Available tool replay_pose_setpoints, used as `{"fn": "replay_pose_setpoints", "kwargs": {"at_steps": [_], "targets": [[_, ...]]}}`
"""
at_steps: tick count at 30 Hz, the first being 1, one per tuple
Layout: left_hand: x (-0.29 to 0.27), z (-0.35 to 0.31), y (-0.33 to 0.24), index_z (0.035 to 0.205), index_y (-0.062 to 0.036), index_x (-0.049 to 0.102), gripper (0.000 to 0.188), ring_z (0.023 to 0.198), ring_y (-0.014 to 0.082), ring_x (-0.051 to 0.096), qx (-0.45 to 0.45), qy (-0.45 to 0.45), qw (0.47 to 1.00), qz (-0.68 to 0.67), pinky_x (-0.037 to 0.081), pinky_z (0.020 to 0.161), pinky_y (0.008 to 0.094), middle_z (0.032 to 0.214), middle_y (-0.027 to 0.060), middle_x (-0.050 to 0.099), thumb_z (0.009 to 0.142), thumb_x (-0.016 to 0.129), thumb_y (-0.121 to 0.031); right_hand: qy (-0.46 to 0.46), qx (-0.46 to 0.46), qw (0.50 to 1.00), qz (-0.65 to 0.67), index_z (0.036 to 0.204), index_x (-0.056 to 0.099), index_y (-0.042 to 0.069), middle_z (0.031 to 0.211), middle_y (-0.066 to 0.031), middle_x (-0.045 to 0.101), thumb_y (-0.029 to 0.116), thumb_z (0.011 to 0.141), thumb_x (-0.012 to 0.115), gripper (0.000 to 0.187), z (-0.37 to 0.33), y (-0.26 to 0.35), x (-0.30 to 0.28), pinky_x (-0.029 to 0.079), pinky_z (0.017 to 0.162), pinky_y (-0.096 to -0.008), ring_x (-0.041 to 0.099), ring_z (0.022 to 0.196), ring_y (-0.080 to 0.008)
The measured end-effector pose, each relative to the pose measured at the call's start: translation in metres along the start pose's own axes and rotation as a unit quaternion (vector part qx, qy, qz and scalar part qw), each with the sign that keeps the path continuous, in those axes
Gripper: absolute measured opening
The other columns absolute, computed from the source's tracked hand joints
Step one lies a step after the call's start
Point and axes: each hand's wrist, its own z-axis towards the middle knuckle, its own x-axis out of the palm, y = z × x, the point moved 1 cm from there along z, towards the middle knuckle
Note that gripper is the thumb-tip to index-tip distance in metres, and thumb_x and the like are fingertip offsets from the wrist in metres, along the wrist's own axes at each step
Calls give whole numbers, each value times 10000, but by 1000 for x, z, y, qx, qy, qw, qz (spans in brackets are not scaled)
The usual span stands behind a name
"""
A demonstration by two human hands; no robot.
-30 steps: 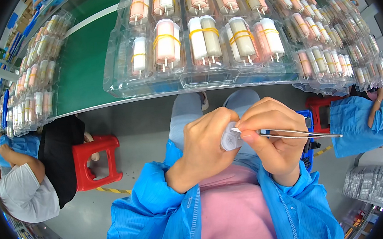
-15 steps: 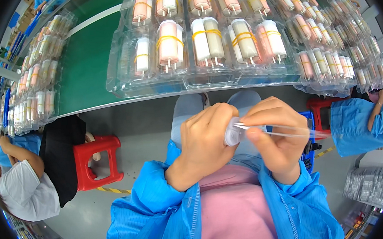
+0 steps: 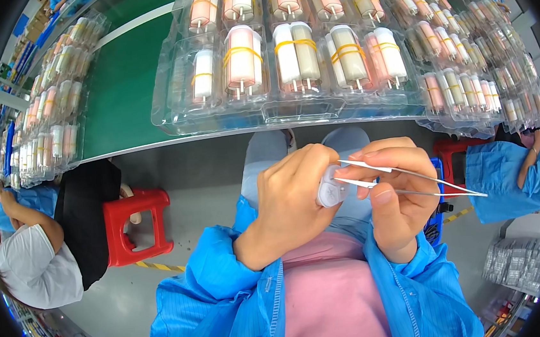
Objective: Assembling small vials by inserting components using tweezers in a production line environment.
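My left hand (image 3: 291, 192) is closed around a small whitish, translucent piece with a round end (image 3: 330, 193); most of it is hidden inside the fist. In my right hand (image 3: 409, 214) is a pair of metal tweezers (image 3: 475, 193), gripped between thumb and fingers. The two tweezer arms are spread, and their pale tips lie beside the round end of the piece, one above the other. Whether the tips touch it, I cannot tell. Both hands are over my lap, just below the table edge.
On the green table (image 3: 120, 108) ahead lies a clear plastic tray (image 3: 246, 114) of white, pink and grey cylinders bound with yellow bands. More filled trays stand left and right. Red stools (image 3: 116, 233) and seated people (image 3: 38, 266) are on both sides; a blue crate (image 3: 435, 231) is at my right.
The tweezers' arms have spread apart, where before their tips were together at the piece. My right fingers have loosened and opened. My left hand has barely moved.
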Motion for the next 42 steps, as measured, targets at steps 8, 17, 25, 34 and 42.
{"fn": "replay_pose_setpoints", "kwargs": {"at_steps": [8,17,25,34,42], "targets": [[-1,0,-1,950,-21,559,341,743,292,595,-31,-9,997,-75,467,550,355,839,131,573,666,747,-23,-57,-10,996,74,1027,612,-57,937,-169,645,85,822,672,257,-4,3,4,499,625,-246,616,837,-197],[2,-1,7,1021,12,520,457,858,276,585,27,-5,996,-82,493,600,311,978,157,574,673,802,-77,-41,12,999,4,984,641,-32,915,-171,642,72,816,669,200,-3,-1,-2,485,729,-307,606,820,-212],[4,-4,2,965,-29,538,390,738,298,578,-10,14,996,-82,457,620,363,835,114,574,655,774,-56,-2,-3,999,-49,901,665,-29,874,-164,656,25,763,693,151,-3,4,-3,490,676,-286,622,761,-207],[5,-3,4,954,-37,546,366,705,301,557,15,4,998,-69,436,585,375,811,109,555,654,754,-47,4,-3,999,-36,892,662,-33,848,-166,668,6,755,695,146,-2,2,-2,493,660,-281,634,739,-211],[3,-4,7,970,-22,571,359,701,243,590,22,12,999,-43,457,589,306,825,112,583,693,780,-117,10,-12,999,-46,895,662,-30,843,-163,666,-5,752,697,149,0,1,-2,489,652,-282,630,732,-208]]}}
